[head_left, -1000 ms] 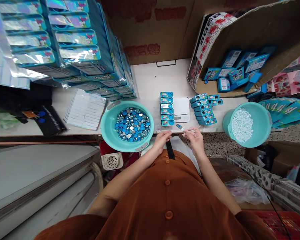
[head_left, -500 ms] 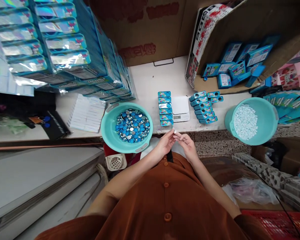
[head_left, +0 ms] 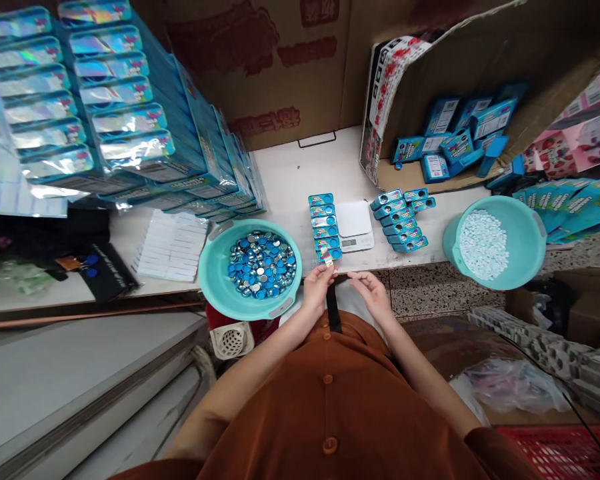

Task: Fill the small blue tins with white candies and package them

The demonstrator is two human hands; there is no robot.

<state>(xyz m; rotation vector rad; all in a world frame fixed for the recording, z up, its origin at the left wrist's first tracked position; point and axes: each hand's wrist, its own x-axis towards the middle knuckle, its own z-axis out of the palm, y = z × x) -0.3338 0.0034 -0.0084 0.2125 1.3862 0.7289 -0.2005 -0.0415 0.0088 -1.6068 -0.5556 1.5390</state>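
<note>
A small shiny, rainbow-tinted strip (head_left: 326, 256) sticks up from the pinched fingers of my left hand (head_left: 317, 285), just in front of the table edge. My right hand (head_left: 373, 293) is a short way to the right, its fingers stretched toward the left hand; I see nothing in them. Beyond my left hand stands a column of small blue tins (head_left: 324, 221). Beside it lies a white digital scale (head_left: 355, 223), with nothing on its plate. More blue tins (head_left: 399, 220) with dark round openings are grouped to the right of the scale.
On the left, a teal basin (head_left: 210, 267) holds many blue and silver caps; another teal basin (head_left: 530, 247) on the right contains small white pieces. Wrapped blue packs (head_left: 130, 120) are stacked back left. An open carton (head_left: 380, 120) with blue boxes stands back right.
My hands have moved apart: the left went a little left and holds the strip, which now shows more fully. The right hand came away from it. The camera view has shifted slightly.
</note>
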